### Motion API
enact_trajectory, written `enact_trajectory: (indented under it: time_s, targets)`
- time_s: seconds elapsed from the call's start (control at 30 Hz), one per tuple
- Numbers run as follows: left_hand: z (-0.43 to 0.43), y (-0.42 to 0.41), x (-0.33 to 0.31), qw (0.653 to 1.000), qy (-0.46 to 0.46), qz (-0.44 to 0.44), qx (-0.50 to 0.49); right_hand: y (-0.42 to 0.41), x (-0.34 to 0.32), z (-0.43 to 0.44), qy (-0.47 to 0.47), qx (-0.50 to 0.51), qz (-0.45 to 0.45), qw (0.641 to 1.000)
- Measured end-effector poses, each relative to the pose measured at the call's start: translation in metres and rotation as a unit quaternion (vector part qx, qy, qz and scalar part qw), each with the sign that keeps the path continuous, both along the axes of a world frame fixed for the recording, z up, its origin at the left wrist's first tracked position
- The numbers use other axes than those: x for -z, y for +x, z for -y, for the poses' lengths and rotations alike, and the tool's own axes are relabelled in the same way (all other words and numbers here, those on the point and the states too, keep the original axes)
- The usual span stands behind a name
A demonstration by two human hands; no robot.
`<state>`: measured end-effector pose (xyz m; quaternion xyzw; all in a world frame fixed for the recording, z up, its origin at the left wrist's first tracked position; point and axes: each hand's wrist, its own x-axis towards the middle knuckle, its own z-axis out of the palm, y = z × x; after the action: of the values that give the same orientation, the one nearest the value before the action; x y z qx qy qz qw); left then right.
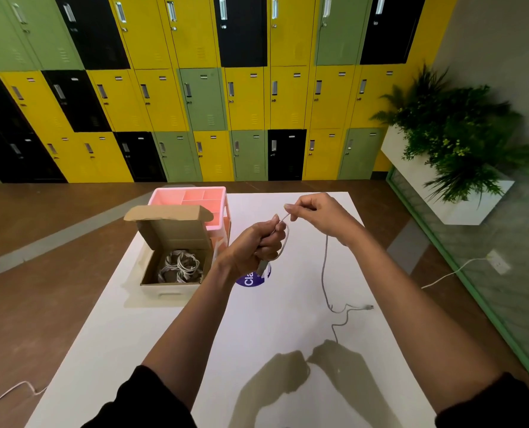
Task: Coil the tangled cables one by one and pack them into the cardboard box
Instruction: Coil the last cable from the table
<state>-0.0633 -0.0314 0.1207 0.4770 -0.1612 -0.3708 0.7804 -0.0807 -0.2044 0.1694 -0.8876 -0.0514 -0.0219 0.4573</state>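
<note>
Above the white table (170, 350), my left hand (257, 245) grips one end of a grey cable (324, 267), with a small loop curving out beside its fingers and the plug poking out below the fist. My right hand (315, 211) pinches the same cable a little higher and to the right. From there the cable hangs down to the table and ends in a small connector at the right. The open cardboard box (147, 278) stands left of my hands, lid up, with several coiled white cables (181, 265) inside.
A pink compartment tray (192, 196) stands behind the box. A round purple sticker (249, 279) lies on the table under my left hand. Lockers line the far wall, a planter stands at the right, and white cords trail on the brown floor on both sides.
</note>
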Motion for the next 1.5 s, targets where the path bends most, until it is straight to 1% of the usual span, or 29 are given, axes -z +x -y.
enact_trajectory:
  time_s: [0.17,0.27,0.43,0.53,0.7,0.77,0.9,0.97,1.1,1.17,1.2,1.33,1.4,1.5]
  targets:
    - [-0.004,0.000,0.001,0.999,-0.049,-0.006,-0.013,0.003,0.007,0.002,0.039,0.023,0.011,0.999]
    - [-0.004,0.004,0.001,0.997,-0.079,0.018,-0.018,0.001,0.016,-0.004,0.045,0.030,0.003,0.999]
    - [-0.005,0.005,-0.002,0.996,-0.042,0.058,-0.050,-0.005,0.040,-0.013,0.033,0.017,-0.057,0.998]
    - [-0.003,0.005,-0.001,0.994,-0.033,0.078,-0.076,-0.008,0.044,-0.019,0.011,0.000,-0.084,0.996]
    - [-0.003,0.010,0.004,0.990,-0.045,0.056,-0.122,-0.012,0.040,-0.026,-0.075,-0.034,-0.131,0.988]
    - [-0.002,0.013,0.005,0.987,-0.045,0.049,-0.148,-0.013,0.037,-0.028,-0.096,-0.057,-0.151,0.982]
    - [-0.005,0.021,0.008,0.977,-0.075,0.031,-0.200,-0.019,0.032,-0.028,-0.119,-0.115,-0.185,0.969]
    - [-0.008,0.024,0.010,0.974,-0.033,0.062,-0.215,-0.020,0.027,-0.027,-0.133,-0.130,-0.164,0.969]
    - [-0.004,0.016,0.011,0.961,0.105,0.156,-0.204,-0.020,0.009,-0.025,-0.169,-0.150,-0.102,0.969]
    - [0.001,0.012,0.012,0.949,0.174,0.174,-0.198,-0.017,0.001,-0.024,-0.168,-0.138,-0.077,0.973]
    - [0.002,0.011,0.012,0.948,0.189,0.178,-0.182,-0.016,-0.003,-0.022,-0.166,-0.127,-0.059,0.976]
    - [0.003,0.009,0.017,0.964,0.170,0.185,-0.082,-0.010,-0.016,-0.012,-0.135,-0.071,0.016,0.988]
    - [0.003,0.006,0.015,0.967,0.173,0.175,-0.056,-0.007,-0.020,-0.006,-0.100,-0.052,0.034,0.993]
    - [0.005,-0.002,0.008,0.977,0.141,0.158,-0.023,-0.002,-0.021,0.002,-0.071,-0.024,0.046,0.996]
